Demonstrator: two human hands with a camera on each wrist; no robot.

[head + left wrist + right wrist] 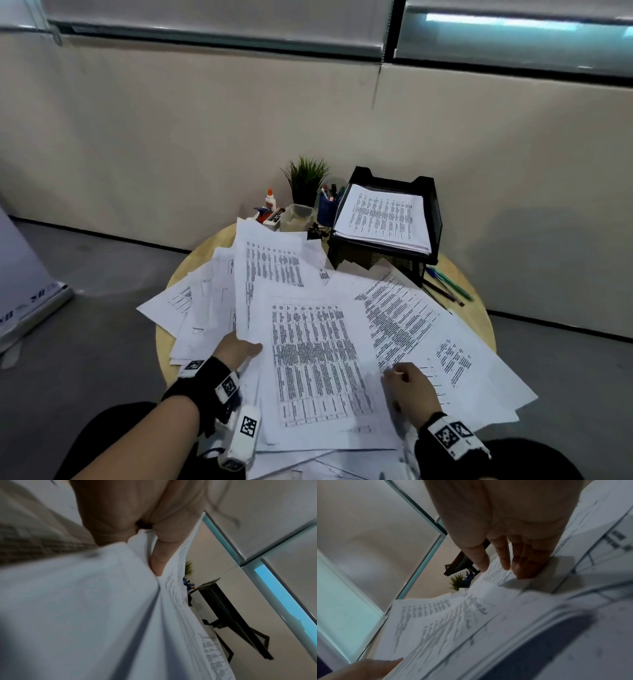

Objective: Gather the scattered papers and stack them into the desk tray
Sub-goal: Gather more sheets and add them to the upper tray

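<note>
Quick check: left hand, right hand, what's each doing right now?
Left hand: pinches the edge of the printed sheets, thumb on top.
Right hand: open, fingers fairly straight, resting on the scattered papers, gripping nothing.

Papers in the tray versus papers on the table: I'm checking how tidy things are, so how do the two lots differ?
The papers in the tray lie squared in one neat stack inside the black desk tray; the papers on the table fan out at many angles. No hand touches the tray stack; the left hand grips some table sheets and the right hand rests on others. Both are white printed sheets.
</note>
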